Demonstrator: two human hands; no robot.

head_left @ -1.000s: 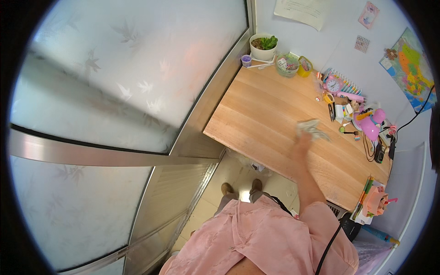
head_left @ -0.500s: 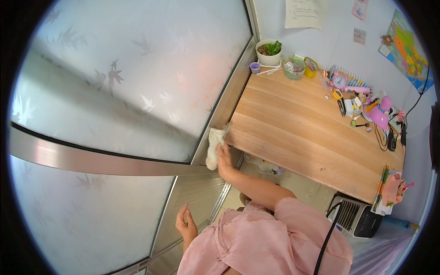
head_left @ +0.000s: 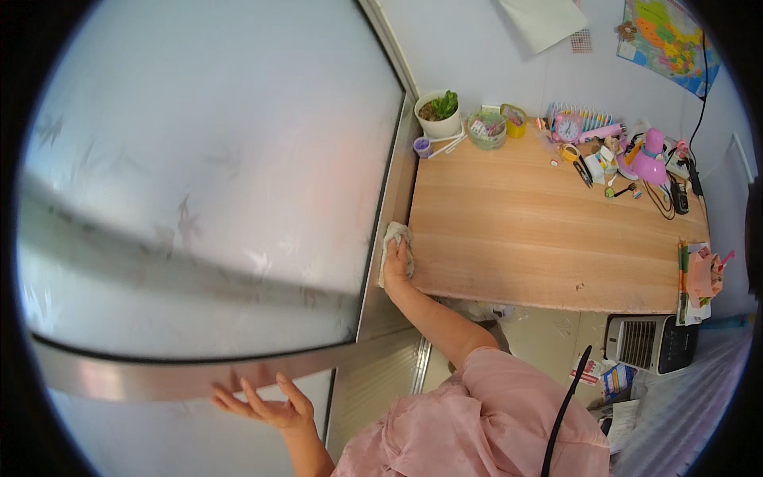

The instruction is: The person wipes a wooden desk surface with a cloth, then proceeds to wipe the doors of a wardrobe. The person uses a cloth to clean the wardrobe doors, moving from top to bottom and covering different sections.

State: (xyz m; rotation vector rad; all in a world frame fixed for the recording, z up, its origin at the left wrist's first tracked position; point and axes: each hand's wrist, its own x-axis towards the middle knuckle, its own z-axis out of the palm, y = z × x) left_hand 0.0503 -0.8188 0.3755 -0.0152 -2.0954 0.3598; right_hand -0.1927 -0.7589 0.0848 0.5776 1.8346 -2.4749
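Observation:
My right hand (head_left: 395, 266) presses a whitish cloth (head_left: 408, 238) against the upright metal frame (head_left: 386, 211) of the frosted glass partition, beside the left edge of the wooden desk (head_left: 509, 238). Its fingers lie over the cloth, and part of the cloth shows around them. Lower left, my left hand (head_left: 274, 407) is open with its fingers spread and nothing in it. Those fingertips overlap the horizontal metal rail (head_left: 183, 374); whether they touch it I cannot tell. Frosted glass (head_left: 238, 183) with a leaf pattern fills the space above the rail.
Along the desk's back stand a potted plant (head_left: 439, 115), a glass bowl (head_left: 486, 131), a pink alarm clock (head_left: 567, 127) and a pink lamp (head_left: 648, 159). A pink container (head_left: 704, 274) sits at the right corner. Below it on the floor is a boxy vented appliance (head_left: 652, 343).
My left hand has risen and moved left to the metal rail, its fingers spreading. My right hand now lies over the cloth on the upright frame. The view has shifted.

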